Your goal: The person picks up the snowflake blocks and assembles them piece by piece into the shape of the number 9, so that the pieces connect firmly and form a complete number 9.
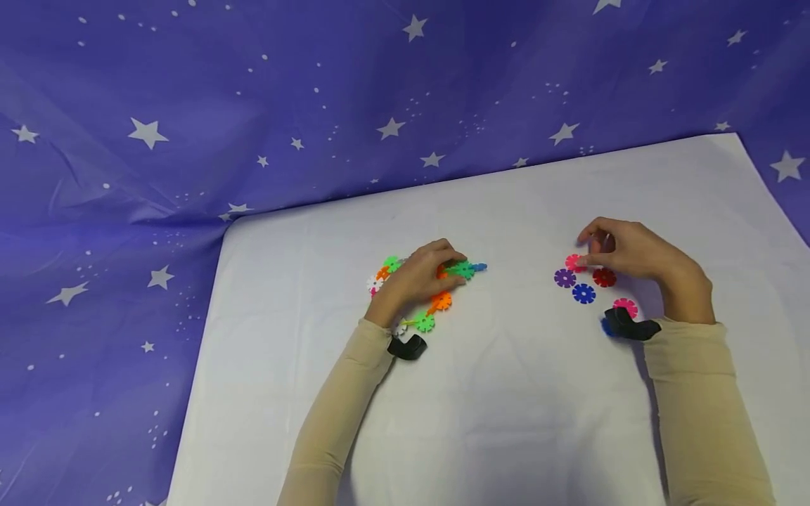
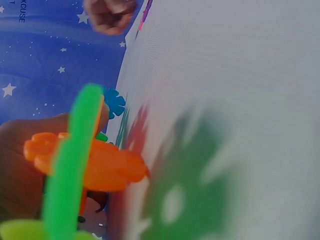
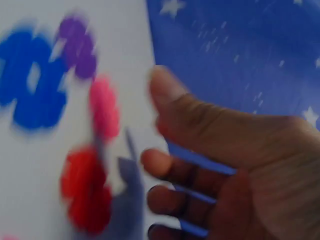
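A chain of interlocking flower-shaped plastic discs in orange, green, white and other colours lies on the left part of the table. My left hand (image 1: pixel 425 273) is over it and pinches a teal disc (image 1: pixel 465 270) near its end, where a blue disc (image 1: pixel 481 267) sticks out edge-on. In the left wrist view an orange disc (image 2: pixel 107 167) and a green disc (image 2: pixel 75 165) stand joined close to the camera. My right hand (image 1: pixel 635 249) hovers, thumb and fingers apart and holding nothing, by loose discs: pink (image 3: pixel 105 107), red (image 3: pixel 86 190), blue (image 3: pixel 32 77), purple (image 3: pixel 77 47).
A white cloth (image 1: pixel 506 407) covers the table. Another pink disc (image 1: pixel 625 307) and a partly hidden blue piece (image 1: pixel 608 327) lie by the right wrist's black strap (image 1: pixel 629 326). Behind the table hangs a purple-blue curtain (image 1: pixel 342 91) with white stars.
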Motion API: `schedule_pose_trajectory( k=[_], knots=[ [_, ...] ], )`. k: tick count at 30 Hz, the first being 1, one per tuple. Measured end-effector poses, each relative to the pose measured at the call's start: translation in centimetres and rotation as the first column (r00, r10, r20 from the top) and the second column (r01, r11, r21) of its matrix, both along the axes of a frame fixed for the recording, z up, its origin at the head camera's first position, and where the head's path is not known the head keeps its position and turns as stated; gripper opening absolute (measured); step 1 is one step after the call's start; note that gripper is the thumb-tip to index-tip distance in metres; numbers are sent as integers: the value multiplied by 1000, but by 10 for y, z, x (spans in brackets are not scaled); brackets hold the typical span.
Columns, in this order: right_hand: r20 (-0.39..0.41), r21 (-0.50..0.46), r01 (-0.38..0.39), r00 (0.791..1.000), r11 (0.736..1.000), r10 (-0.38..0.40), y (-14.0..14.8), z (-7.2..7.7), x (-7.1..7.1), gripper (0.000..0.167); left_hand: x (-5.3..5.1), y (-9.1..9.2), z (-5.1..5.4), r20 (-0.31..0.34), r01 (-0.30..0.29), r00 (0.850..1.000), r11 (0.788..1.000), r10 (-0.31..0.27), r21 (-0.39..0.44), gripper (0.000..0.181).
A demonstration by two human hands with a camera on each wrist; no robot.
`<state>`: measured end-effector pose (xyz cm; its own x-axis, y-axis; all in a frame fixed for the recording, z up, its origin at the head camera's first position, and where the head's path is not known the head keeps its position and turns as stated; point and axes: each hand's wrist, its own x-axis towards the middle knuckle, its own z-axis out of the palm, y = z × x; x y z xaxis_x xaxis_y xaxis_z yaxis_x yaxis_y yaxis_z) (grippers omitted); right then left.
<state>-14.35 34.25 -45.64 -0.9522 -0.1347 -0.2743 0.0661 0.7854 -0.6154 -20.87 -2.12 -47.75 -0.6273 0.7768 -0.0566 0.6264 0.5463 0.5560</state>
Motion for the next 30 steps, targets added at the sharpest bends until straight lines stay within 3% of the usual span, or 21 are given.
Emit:
schedule_pose_trajectory(
  k=[4, 14, 19, 26, 30],
  knots=[
    [87, 47, -30, 996, 998, 26, 9, -5, -1, 51, 0, 0, 2, -13, -5, 1000, 1000, 5, -14, 42],
    [117, 57, -37, 993, 998, 30, -4, -7, -5, 37, 0, -1, 16, -50, -18, 999, 1000, 17, -7, 51],
    [88, 47, -25, 996, 999, 21, -8, -7, -5, 24, -3, 8, 19, -23, -4, 1000, 1000, 4, 1, 47],
    [3, 82, -75, 997, 994, 75, -13, -12, -7, 45, 0, 20, 13, -1, 15, 1000, 999, -15, -41, 37],
    [-1, 101, -66, 998, 993, 66, -14, -13, -10, 38, 1, 22, 9, -2, 10, 1000, 1000, -10, -9, 29]
  ],
)
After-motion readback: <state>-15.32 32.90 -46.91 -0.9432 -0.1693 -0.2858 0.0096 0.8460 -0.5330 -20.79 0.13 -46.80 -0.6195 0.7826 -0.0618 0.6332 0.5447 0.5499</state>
